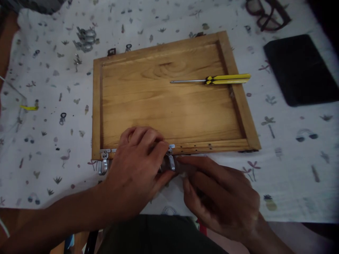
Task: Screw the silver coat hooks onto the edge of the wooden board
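The board lies between the left and right edges of the surface, its near rail facing the surface's near edge. 2 hooks show along that rail: the left hook and the right hook. The left hand curls over the rail beside the right hook; whether it grips is unclear. The right hand is pinched just beside that hook, any held piece blurred. A screwdriver lies across the board. A tablet and glasses lie near the surface's right edge.
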### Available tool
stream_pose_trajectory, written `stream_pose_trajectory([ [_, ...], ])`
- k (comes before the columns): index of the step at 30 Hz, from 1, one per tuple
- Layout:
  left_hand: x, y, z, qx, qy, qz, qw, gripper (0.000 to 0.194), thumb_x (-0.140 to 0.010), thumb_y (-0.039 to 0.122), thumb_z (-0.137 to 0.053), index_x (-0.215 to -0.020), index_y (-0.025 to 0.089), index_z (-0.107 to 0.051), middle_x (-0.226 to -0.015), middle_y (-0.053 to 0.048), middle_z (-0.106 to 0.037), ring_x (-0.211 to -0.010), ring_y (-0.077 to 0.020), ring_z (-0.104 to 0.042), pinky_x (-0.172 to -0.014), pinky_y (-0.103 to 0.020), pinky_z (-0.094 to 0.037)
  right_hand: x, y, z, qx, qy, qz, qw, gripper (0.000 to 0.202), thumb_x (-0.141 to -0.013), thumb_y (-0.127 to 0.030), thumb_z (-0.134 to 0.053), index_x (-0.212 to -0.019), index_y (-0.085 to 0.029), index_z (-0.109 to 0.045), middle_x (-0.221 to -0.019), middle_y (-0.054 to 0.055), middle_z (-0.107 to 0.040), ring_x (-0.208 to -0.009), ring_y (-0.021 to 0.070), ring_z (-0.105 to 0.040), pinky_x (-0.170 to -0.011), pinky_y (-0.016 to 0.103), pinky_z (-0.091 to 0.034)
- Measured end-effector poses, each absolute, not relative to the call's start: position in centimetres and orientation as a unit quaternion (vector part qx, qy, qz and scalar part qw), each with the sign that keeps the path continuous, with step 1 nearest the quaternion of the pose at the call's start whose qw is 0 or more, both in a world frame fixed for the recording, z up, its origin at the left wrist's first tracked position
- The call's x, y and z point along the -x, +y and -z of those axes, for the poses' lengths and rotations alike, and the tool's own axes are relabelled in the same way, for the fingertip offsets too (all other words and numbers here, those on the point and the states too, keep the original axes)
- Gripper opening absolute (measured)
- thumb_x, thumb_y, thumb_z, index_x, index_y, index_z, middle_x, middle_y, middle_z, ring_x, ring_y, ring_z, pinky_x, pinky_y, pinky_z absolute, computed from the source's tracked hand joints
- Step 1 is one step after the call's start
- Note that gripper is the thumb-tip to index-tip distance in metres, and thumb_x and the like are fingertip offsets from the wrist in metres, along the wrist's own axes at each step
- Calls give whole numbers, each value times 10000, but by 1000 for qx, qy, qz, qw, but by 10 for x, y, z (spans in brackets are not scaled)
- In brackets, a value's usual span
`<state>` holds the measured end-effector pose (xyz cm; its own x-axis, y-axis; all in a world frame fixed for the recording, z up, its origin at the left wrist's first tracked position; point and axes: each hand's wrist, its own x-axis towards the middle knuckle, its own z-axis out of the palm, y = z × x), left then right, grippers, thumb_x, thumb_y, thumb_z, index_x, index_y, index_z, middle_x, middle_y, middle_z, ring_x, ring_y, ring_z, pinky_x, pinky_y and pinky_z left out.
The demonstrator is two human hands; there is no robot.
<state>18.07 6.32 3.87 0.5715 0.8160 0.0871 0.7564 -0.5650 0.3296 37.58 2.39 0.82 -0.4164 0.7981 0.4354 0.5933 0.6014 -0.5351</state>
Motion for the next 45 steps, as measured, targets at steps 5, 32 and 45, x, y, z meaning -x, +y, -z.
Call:
stream_pose_trajectory([
  [5,-181,63,-37,-877,446,-119,133,216,-852,296,-698,-1003,147,-659,-1111,-118,-664,-1060,-310,-580,-942,-517,-446,-375,24,-6,422,-827,-135,346,173,-903,-130,-548,-735,-170,-540,-1023,107,-719,-724,97,-673,-594,224,-554],
  [32,-182,63,-39,-876,449,-117,131,217,-830,236,-685,-1003,106,-677,-1097,-135,-664,-1054,-329,-593,-943,-544,-458,-364,29,-3,424,-840,-71,331,149,-922,-120,-550,-816,-127,-655,-984,94,-753,-674,110,-692,-586,236,-553],
  [45,-160,68,-47,-877,435,-95,177,498,-790,395,-788,-1156,108,-608,-1207,-116,-645,-1183,-303,-549,-1023,-498,-448,-363,25,-2,434,-845,-48,309,155,-937,-187,-591,-809,-134,-660,-1032,83,-752,-676,108,-696,-582,233,-561],
])
